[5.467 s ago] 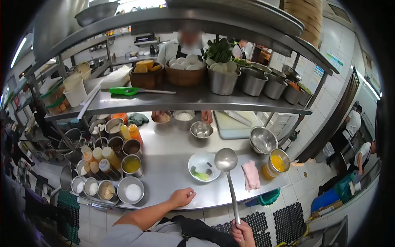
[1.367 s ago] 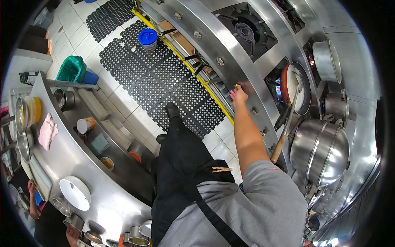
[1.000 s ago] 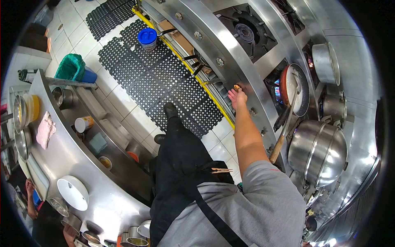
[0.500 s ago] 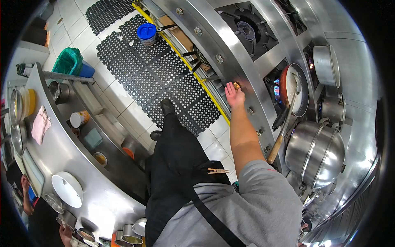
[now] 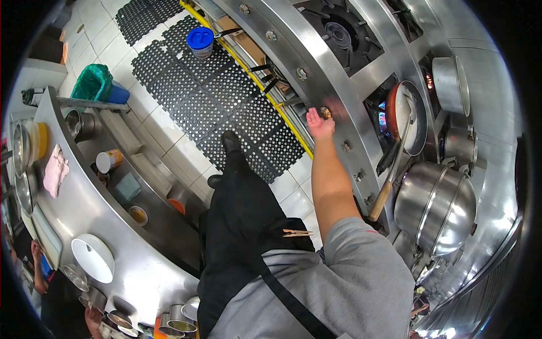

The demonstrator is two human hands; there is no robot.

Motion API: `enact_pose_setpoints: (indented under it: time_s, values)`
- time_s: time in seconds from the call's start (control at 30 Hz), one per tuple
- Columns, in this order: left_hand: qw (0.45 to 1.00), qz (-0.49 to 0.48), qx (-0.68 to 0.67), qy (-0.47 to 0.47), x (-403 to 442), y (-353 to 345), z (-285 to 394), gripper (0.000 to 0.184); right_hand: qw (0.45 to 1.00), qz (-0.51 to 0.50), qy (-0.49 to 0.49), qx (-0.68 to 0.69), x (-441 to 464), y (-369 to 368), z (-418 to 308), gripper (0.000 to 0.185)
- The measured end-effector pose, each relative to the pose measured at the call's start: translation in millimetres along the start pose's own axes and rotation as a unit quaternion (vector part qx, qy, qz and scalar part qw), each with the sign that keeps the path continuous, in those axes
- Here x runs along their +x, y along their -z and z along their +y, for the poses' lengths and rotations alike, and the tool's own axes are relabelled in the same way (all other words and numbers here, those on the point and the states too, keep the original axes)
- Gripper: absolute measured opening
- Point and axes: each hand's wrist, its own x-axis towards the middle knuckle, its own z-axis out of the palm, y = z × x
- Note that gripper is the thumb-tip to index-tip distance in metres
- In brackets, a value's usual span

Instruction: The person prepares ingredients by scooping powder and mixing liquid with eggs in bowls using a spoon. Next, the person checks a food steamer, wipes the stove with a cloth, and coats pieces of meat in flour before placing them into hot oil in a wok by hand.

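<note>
fingers (image 5: 311,116) of right hand (image 5: 321,126) extended, apart from thumb | stove knob (image 5: 326,112) just beside them, thumb side

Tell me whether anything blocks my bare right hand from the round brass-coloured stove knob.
Nothing visible does: your bare right hand is at the round brass-coloured knob on the grey steel stove front, with no object between them.

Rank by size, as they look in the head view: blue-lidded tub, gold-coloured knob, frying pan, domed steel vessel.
Largest: domed steel vessel
frying pan
blue-lidded tub
Smallest: gold-coloured knob
</note>
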Motion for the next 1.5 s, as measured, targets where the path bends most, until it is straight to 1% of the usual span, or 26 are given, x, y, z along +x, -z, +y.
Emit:
enact_pose_setpoints:
  time_s: [0.03, 0.07, 0.13, 0.27, 0.33, 0.47, 0.53, 0.63, 0.67, 0.73, 0.77, 0.83, 0.93, 1.13, 1.37, 1.47, 1.5]
  values:
    - [1.0, 0.001, 0.002, -0.002, 0.1, 1.3, -0.1, 0.028, 0.996, 0.077, 0.026, -0.039, -17.8, -14.0, 0.9, 0.045]
    - [1.0, 0.001, 0.001, -0.003, 0.7, 1.2, 0.4, 0.028, 0.996, 0.077, 0.026, -0.038, -15.7, -12.7, 2.9, 0.045]
    - [1.0, 0.003, -0.003, -0.001, 2.6, 1.2, 1.1, 0.028, 0.971, 0.02, 0.131, -0.201, 6.4, -0.5, 9.0, 0.054]
    - [1.0, 0.003, -0.008, -0.002, 5.7, -3.8, 3.1, 0.028, 0.983, 0.008, 0.108, -0.149, 23.0, 12.5, 6.2, 0.053]
    - [1.0, 0.0, -0.011, -0.004, 7.0, -4.9, 3.0, 0.028, 0.987, -0.013, 0.109, -0.121, 19.8, 11.7, 8.6, 0.052]
    - [1.0, 0.0, -0.007, -0.006, 8.0, -3.7, 2.6, 0.028, 0.991, -0.016, 0.094, -0.099, 13.7, 10.3, 6.9, 0.052]
    - [1.0, 0.0, -0.01, -0.005, 7.5, -5.9, 4.7, 0.028, 0.996, -0.022, 0.072, -0.055, 16.7, 10.4, 5.0, 0.051]
    - [1.0, 0.0, -0.009, -0.005, 6.8, -5.4, 5.7, 0.028, 0.996, -0.023, 0.072, -0.047, 26.8, 14.6, 4.3, 0.051]
    - [1.0, 0.0, -0.009, -0.005, 6.6, -5.8, 6.1, 0.028, 0.996, -0.023, 0.072, -0.047, 30.7, 17.0, 5.5, 0.051]
    - [1.0, 0.005, -0.005, -0.007, 7.2, -6.1, 9.0, 0.028, 0.989, -0.02, 0.111, -0.095, 31.4, 17.6, 8.6, 0.05]
    - [1.0, 0.006, -0.009, -0.005, 7.6, -7.0, 9.0, 0.028, 0.989, -0.02, 0.11, -0.096, 32.0, 17.6, 9.2, 0.05]
    - [1.0, 0.002, -0.01, -0.003, 7.8, -7.4, 9.3, 0.028, 0.994, -0.035, 0.09, -0.053, 29.0, 18.1, 8.4, 0.05]
    - [1.0, 0.002, -0.013, 0.0, 7.0, -8.4, 8.8, 0.028, 0.995, -0.032, 0.082, -0.035, 27.1, 17.4, 7.7, 0.05]
    - [1.0, 0.001, -0.017, 0.009, 5.1, -9.8, 7.8, 0.028, 0.993, -0.05, 0.072, -0.082, 18.5, 18.0, 2.9, 0.051]
    - [1.0, 0.004, -0.02, 0.016, 1.8, -10.4, 7.7, 0.028, 0.99, -0.059, 0.078, -0.1, 23.4, 23.0, 0.5, 0.052]
    - [1.0, 0.004, -0.022, 0.02, 0.1, -11.8, 7.9, 0.028, 0.993, -0.059, 0.063, -0.074, 30.1, 25.0, 0.2, 0.051]
    - [1.0, 0.003, -0.022, 0.022, 0.0, -10.9, 8.5, 0.028, 0.991, -0.064, 0.069, -0.09, 28.6, 24.8, 0.5, 0.054]
